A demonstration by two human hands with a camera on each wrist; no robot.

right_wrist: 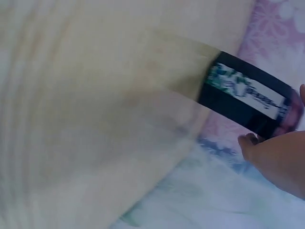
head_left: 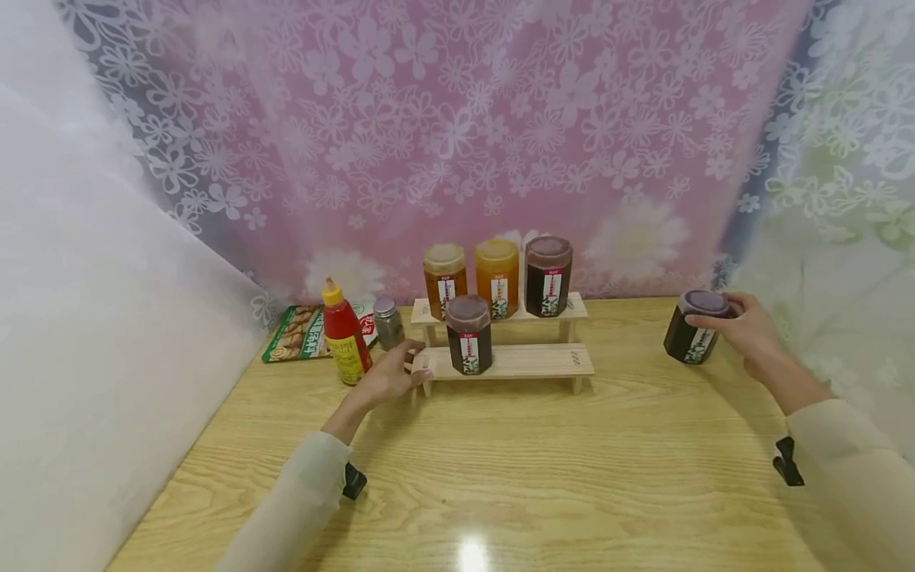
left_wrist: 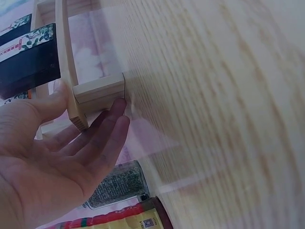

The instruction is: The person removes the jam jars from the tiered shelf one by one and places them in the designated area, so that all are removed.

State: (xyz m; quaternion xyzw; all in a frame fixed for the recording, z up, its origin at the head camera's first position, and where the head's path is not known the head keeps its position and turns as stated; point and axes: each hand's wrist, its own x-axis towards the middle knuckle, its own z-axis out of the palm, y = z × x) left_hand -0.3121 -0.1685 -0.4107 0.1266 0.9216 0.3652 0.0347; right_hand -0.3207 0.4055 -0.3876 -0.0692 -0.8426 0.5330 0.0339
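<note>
At the right side of the table, my right hand (head_left: 750, 330) holds a dark jar (head_left: 689, 334) by its purple lid. The right wrist view shows the jar's label (right_wrist: 248, 90) and the thumb near the lid. My left hand (head_left: 389, 375) grips the left end of a two-step wooden rack (head_left: 532, 360). In the left wrist view its thumb lies at the step's board and its fingers reach around the leg (left_wrist: 102, 90). One dark jar (head_left: 469, 342) stands on the lower step. On the upper step stand two amber jars (head_left: 445, 278) (head_left: 498, 278) and a dark one (head_left: 549, 278).
Left of the rack stand a small glass shaker (head_left: 388, 326) and a red squeeze bottle (head_left: 346, 338) with a yellow cap. Behind them lies a green food packet (head_left: 296, 334). A flowered curtain (head_left: 457, 143) backs the wooden table (head_left: 500, 461), with white sheeting at the left.
</note>
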